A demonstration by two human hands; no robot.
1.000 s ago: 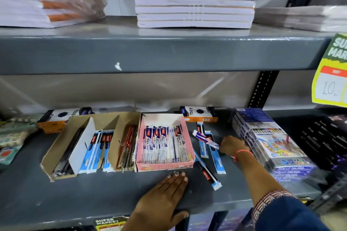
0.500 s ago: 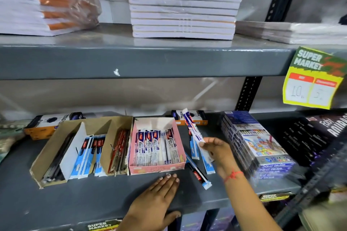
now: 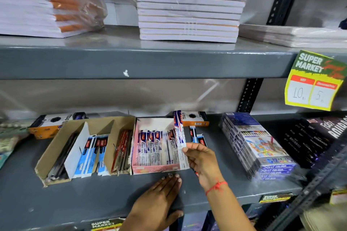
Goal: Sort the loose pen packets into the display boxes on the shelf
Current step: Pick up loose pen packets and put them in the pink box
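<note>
My right hand pinches a white, blue and red pen packet by its lower end and holds it upright over the right edge of the pink display box, which holds several similar packets. Left of it stands a brown cardboard display box with black pens, blue packets and red pens in its compartments. Loose blue packets lie on the grey shelf to the right of the pink box, partly hidden by my hand. My left hand rests flat on the shelf in front of the pink box.
A wrapped stack of colour-pencil boxes stands to the right, dark boxes beyond it. Two orange-and-black boxes lie at the back. Paper stacks fill the upper shelf. A yellow price tag hangs at right.
My right hand picked a packet from the loose ones at right, lifted it and carried it left over the pink box's right edge. The left hand stayed flat on the shelf.
</note>
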